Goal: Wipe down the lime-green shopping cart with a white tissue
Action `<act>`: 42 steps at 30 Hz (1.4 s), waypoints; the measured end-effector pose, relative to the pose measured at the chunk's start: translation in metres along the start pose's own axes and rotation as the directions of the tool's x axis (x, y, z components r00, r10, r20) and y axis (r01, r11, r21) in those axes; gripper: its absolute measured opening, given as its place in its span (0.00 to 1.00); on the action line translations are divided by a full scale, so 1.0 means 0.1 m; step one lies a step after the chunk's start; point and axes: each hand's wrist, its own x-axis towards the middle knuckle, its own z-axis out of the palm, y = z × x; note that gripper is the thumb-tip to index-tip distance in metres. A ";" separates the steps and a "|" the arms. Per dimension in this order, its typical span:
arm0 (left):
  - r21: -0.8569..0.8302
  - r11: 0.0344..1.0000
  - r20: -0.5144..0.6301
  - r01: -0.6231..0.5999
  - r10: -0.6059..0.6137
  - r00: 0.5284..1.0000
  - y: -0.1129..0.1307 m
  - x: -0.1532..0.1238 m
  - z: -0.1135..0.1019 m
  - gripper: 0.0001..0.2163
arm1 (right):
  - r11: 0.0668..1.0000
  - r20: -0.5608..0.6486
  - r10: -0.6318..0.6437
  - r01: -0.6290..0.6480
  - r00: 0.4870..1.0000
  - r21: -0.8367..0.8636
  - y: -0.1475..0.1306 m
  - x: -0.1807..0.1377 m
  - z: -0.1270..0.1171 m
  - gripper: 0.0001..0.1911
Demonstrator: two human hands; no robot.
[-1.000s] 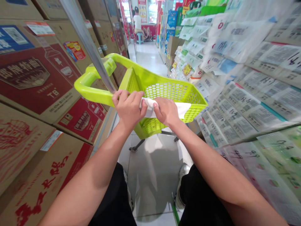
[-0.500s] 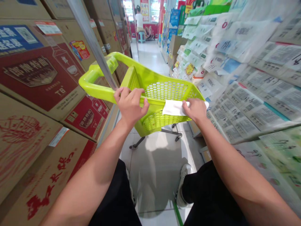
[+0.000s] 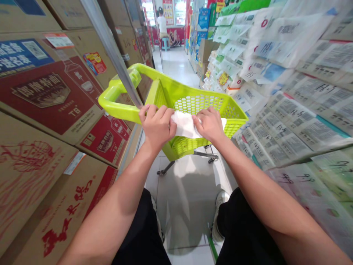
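Mid-wipe, I'd say: left hand fingers clamped on the lime-green perforated plastic cart basket, right hand at its 3 o'clock, fingers together, gripping the white crumpled cloth. The next stroke needs steady pressure.

A narrow aisle is formed by stacked cardboard boxes on the left and hanging packaged goods on the right; the pale tiled floor is brightly lit.

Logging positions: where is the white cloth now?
Mid head view: the white cloth lies on the near rim of the green basket, under the right hand, beside the left hand.
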 end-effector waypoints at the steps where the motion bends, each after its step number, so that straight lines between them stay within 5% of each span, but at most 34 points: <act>1: -0.002 1.000 -0.005 0.002 -0.002 1.000 -0.04 0.00 0.00 0.08 | 1.000 -0.008 0.016 -0.017 1.000 -0.015 0.10 -0.01 0.01 0.32; 8: -0.029 0.995 -0.041 0.095 -0.096 0.995 -0.20 0.01 0.02 0.07 | 0.960 0.096 0.223 -0.202 0.970 -0.193 0.73 -0.15 -0.01 0.28; 11: -0.037 0.990 -0.038 0.138 -0.139 0.990 -0.17 0.02 0.00 0.06 | 0.972 0.066 0.185 -0.172 0.981 -0.160 0.81 -0.18 -0.04 0.23; 15: -0.053 0.989 -0.036 0.141 -0.143 0.989 -0.09 0.03 -0.04 0.06 | 0.997 0.021 0.042 -0.040 0.999 -0.069 0.57 -0.11 -0.02 0.18; 22: -0.064 0.991 -0.066 0.120 -0.124 0.990 0.00 0.04 -0.05 0.05 | 0.998 0.029 0.049 -0.050 0.998 0.023 -0.17 -0.02 0.02 0.28; 28: -0.042 0.991 -0.094 0.125 -0.128 0.987 -0.01 0.03 -0.03 0.05 | 0.995 0.046 0.098 -0.098 0.994 -0.006 -0.27 -0.10 -0.07 0.32; 34: -0.060 0.995 -0.052 0.080 -0.083 0.995 0.23 0.04 0.04 0.03 | 0.966 0.127 0.238 -0.221 0.963 -0.132 0.02 -0.21 -0.22 0.33; 42: -0.222 0.975 -0.018 0.021 -0.026 1.000 0.67 0.21 0.31 0.03 | 0.874 0.164 0.457 -0.409 0.874 -0.262 0.88 -0.46 -0.53 0.36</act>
